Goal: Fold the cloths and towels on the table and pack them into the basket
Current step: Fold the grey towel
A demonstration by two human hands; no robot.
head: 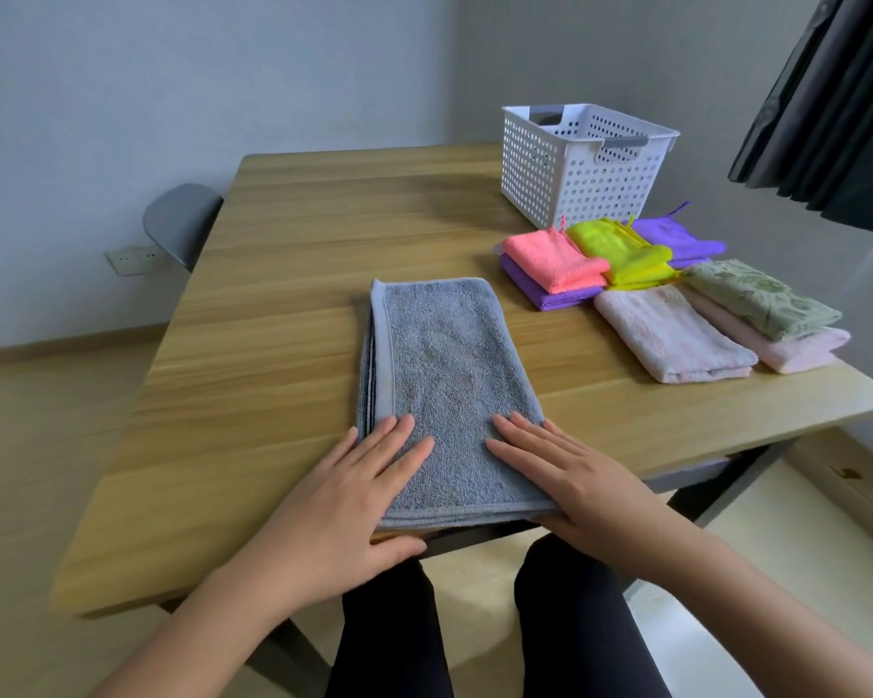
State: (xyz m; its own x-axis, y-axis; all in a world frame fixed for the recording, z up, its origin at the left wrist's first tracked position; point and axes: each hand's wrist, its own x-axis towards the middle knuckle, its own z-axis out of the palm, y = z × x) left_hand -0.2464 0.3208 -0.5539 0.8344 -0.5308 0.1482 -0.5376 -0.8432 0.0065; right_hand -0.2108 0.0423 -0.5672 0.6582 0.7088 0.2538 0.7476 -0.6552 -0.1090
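Observation:
A grey-blue towel (449, 375), folded into a long strip, lies on the wooden table (283, 304) near its front edge. My left hand (354, 491) presses flat on the towel's near left corner, fingers straight. My right hand (570, 476) lies flat on the near right corner, fingers straight. To the right lie folded cloths: a pink one (555, 262) on a purple one (545, 294), a yellow-green one (621, 251), another purple one (676, 236), a pale pink towel (671, 335), and a green patterned towel (757, 299) on a light pink one (797, 352). The white perforated basket (575, 178) stands at the back right.
A grey chair (182, 221) stands at the table's far left side. Dark curtains (837, 103) hang at the upper right. My legs in black trousers (490, 632) are under the table's front edge. A wall socket (132, 259) sits low on the left wall.

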